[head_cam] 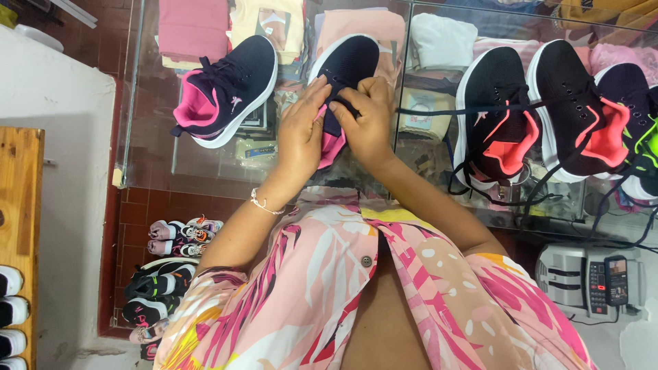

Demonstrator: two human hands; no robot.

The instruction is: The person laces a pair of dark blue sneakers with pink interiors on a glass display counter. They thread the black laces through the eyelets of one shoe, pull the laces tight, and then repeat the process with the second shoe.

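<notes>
A dark navy sneaker with a white sole and pink lining rests on a glass counter top, toe pointing away from me. My left hand grips its left side near the tongue. My right hand pinches the dark lace over the tongue. Both hands cover the heel end of the shoe. Its matching sneaker lies a little to the left, untouched, with its pink lining showing.
Two black sneakers with coral lining and loose laces sit at the right, beside a dark shoe with neon green lining. Folded clothes lie under the glass. A grey telephone is lower right. Shoes stand on the floor at left.
</notes>
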